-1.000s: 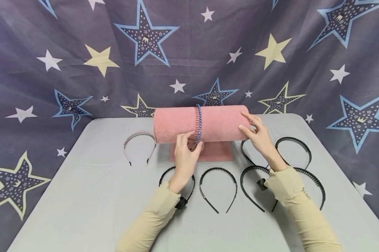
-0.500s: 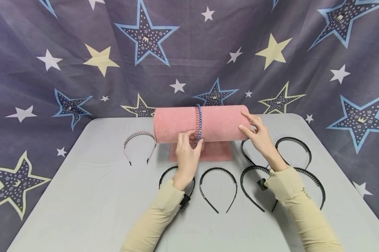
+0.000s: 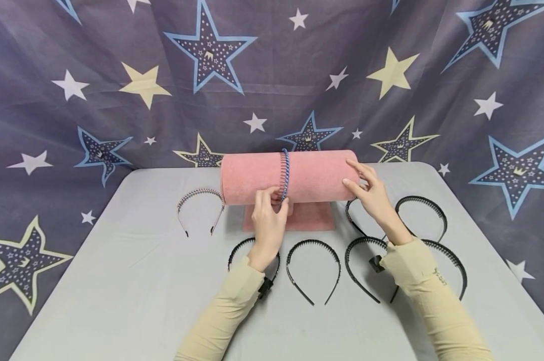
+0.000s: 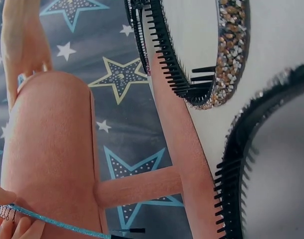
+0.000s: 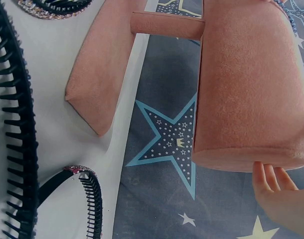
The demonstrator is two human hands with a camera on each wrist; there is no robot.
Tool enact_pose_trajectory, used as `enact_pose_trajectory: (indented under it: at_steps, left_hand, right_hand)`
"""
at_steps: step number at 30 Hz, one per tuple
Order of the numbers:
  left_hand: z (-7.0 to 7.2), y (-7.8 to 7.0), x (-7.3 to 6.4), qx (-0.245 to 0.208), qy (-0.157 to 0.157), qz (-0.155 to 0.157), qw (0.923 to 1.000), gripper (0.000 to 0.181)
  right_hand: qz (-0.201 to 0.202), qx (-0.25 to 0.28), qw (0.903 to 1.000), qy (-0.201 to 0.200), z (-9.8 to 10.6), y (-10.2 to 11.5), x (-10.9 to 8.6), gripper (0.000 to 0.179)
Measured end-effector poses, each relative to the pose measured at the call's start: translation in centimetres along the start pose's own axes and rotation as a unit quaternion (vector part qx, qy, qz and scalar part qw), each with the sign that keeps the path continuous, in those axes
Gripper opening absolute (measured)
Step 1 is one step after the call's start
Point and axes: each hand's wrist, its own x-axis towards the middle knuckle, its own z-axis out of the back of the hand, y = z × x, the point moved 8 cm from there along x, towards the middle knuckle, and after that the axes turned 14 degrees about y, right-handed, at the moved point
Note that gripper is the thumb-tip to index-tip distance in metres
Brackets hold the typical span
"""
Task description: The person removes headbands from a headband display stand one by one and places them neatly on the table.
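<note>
A blue twisted headband [image 3: 286, 173] with teeth sits around the middle of a pink padded headband stand [image 3: 319, 175]. My left hand [image 3: 268, 223] pinches its near lower part between thumb and fingers. In the left wrist view the blue headband [image 4: 62, 223] crosses the roll at the bottom, with a black tip hanging past the edge. At the roll's right end, my right hand [image 3: 372, 198] holds the stand, thumb and a finger on the front surface. The right wrist view shows other fingers [image 5: 271, 179] against the end face.
A pinkish headband [image 3: 200, 191] lies left of the stand on the grey table [image 3: 118, 281]. Several black toothed headbands lie in front and to the right, among them one in the middle [image 3: 313, 242]. A star-patterned curtain [image 3: 272, 75] hangs behind.
My left hand has shifted slightly right and up, and the lower end of the blue headband has moved a little. My right hand has stayed on the stand's end.
</note>
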Motion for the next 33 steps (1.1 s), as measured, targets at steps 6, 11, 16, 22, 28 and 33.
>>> enact_pose_trajectory:
  at_steps: [6, 11, 16, 22, 28, 33]
  left_hand:
    - [0.3, 0.4, 0.1, -0.015, 0.002, 0.004, 0.9999, 0.022]
    - [1.1, 0.8, 0.1, -0.019, 0.003, 0.01, 0.9998, 0.022]
    - [1.8, 1.5, 0.1, -0.021, -0.008, 0.018, 0.9996, 0.021]
    - [2.8, 2.2, 0.0, -0.026, -0.028, 0.016, 0.9991, 0.023]
    - [3.7, 2.8, -0.2, -0.041, -0.045, 0.018, 0.998, 0.023]
    - [4.2, 3.3, -0.3, -0.047, -0.045, 0.028, 0.9975, 0.023]
  right_hand:
    - [0.006, -0.003, 1.0, -0.002, 0.0, 0.1, 0.0, 0.043]
    - [0.005, -0.003, 1.0, -0.001, 0.0, 0.1, 0.0, 0.043]
    - [0.002, -0.001, 1.0, 0.002, 0.0, 0.0, 0.0, 0.043]
    - [0.003, -0.001, 1.0, 0.002, 0.0, 0.2, 0.0, 0.043]
    - [-0.001, 0.004, 1.0, 0.001, -0.1, 0.1, 0.1, 0.043]
    - [-0.001, 0.006, 1.0, 0.001, -0.1, 0.2, 0.0, 0.043]
